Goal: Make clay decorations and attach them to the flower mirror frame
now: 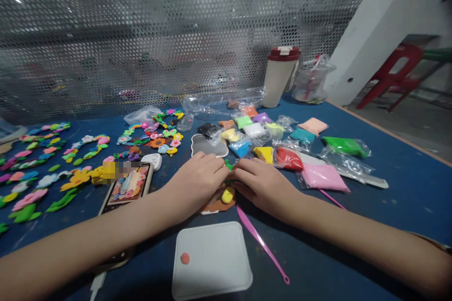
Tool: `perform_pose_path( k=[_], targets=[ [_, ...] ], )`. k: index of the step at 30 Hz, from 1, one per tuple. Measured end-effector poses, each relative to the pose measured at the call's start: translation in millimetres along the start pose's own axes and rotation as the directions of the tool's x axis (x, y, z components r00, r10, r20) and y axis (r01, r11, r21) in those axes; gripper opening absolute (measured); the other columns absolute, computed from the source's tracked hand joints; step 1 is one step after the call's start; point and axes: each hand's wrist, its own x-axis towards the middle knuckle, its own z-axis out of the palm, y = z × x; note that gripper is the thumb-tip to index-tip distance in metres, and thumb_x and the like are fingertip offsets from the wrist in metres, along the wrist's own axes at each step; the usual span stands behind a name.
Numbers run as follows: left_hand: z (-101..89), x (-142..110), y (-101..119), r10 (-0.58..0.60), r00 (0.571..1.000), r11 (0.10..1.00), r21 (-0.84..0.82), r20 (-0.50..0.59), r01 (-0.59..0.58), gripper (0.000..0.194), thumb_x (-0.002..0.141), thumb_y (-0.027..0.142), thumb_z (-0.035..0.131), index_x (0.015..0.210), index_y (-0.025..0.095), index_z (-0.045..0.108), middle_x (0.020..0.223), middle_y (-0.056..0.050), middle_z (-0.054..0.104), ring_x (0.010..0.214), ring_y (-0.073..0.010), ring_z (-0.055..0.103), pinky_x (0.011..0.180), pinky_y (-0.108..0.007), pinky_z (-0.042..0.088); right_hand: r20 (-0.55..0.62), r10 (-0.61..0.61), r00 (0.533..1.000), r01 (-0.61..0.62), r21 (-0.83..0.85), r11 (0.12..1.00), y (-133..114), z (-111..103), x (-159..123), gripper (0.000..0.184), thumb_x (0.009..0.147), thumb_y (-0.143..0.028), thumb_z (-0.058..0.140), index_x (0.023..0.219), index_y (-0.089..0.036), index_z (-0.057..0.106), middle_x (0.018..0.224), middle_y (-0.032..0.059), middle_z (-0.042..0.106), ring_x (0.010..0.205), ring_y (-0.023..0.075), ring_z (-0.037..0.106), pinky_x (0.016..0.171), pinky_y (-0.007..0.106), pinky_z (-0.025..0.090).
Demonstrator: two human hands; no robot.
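My left hand (201, 178) and my right hand (261, 181) meet at the middle of the table, fingers curled and fingertips almost together. Between them shows a bit of green clay (229, 166), which both hands appear to pinch; the fingers hide most of it. Beneath lies a brown clay base (217, 204) with a small yellow clay figure (228, 194) on it. Nearer to me is a white rectangular board (212, 263) with a small coral clay ball (185, 258). A pink plastic modelling tool (263, 242) lies beside that board, its broad end near my right hand.
Behind my hands spread several bagged clay colours (254, 130). A phone (129, 188) on a cable lies under my left forearm. Finished clay flowers and wreaths (86, 146) cover the left. A tumbler (278, 77) stands at the back, before a perforated metal screen (141, 47).
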Motion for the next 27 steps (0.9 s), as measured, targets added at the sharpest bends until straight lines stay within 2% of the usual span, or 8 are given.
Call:
perform_pose_path(
  k=[10, 15, 20, 24, 27],
  targets=[
    [3.6, -1, 0, -0.002, 1.000, 0.999, 0.035, -0.011, 0.003, 0.014, 0.090, 0.017, 0.045, 0.079, 0.015, 0.053, 0.077, -0.004, 0.055, 0.070, -0.0195, 0.048, 0.059, -0.032, 0.030, 0.006, -0.053, 0.999, 0.054, -0.031, 0.998, 1, -3, 2, 0.018, 0.091, -0.015, 0.045, 0.087, -0.012, 0.062, 0.081, 0.0109, 0.062, 0.073, 0.0191, 0.055, 0.065, 0.030, 0.041],
    [0.5, -3, 0, -0.026, 1.000, 0.999, 0.022, -0.001, 0.026, 0.014, 0.091, 0.019, 0.044, 0.082, 0.015, 0.053, 0.078, -0.004, 0.056, 0.070, -0.0195, 0.049, 0.060, -0.032, 0.031, 0.025, -0.065, 0.998, 0.064, 0.015, 0.998, 2, -5, 3, 0.017, 0.090, -0.015, 0.045, 0.089, -0.013, 0.062, 0.085, 0.0116, 0.063, 0.074, 0.0197, 0.054, 0.066, 0.032, 0.042],
    [-0.3, -3, 0, -0.050, 0.999, 0.999, 0.002, 0.016, 0.050, 0.011, 0.089, 0.023, 0.049, 0.083, 0.014, 0.053, 0.077, -0.004, 0.056, 0.071, -0.0198, 0.049, 0.061, -0.031, 0.032, -0.002, 0.011, 1.000, -0.011, 0.147, 0.989, -1, -12, -2, 0.020, 0.086, -0.006, 0.041, 0.092, -0.013, 0.058, 0.087, 0.0100, 0.064, 0.079, 0.0185, 0.056, 0.068, 0.029, 0.044],
    [3.0, -5, -2, -0.047, 0.999, 0.999, -0.014, -0.017, 0.047, 0.013, 0.089, 0.022, 0.050, 0.079, 0.015, 0.053, 0.075, -0.003, 0.055, 0.068, -0.0193, 0.048, 0.060, -0.031, 0.032, -0.046, 0.120, 0.992, -0.103, 0.275, 0.956, -6, -15, -10, 0.019, 0.080, -0.002, 0.043, 0.085, -0.015, 0.057, 0.077, 0.0043, 0.065, 0.070, 0.0141, 0.058, 0.064, 0.024, 0.044],
    [4.9, -6, -3, -0.049, 0.998, 0.998, -0.029, -0.042, 0.048, 0.014, 0.090, 0.022, 0.048, 0.078, 0.015, 0.052, 0.074, -0.003, 0.054, 0.067, -0.0188, 0.047, 0.060, -0.031, 0.031, -0.043, 0.141, 0.989, -0.120, 0.318, 0.940, -7, -14, -12, 0.020, 0.079, -0.003, 0.046, 0.085, -0.017, 0.058, 0.076, 0.0022, 0.067, 0.067, 0.0124, 0.059, 0.062, 0.022, 0.044]
  ],
)
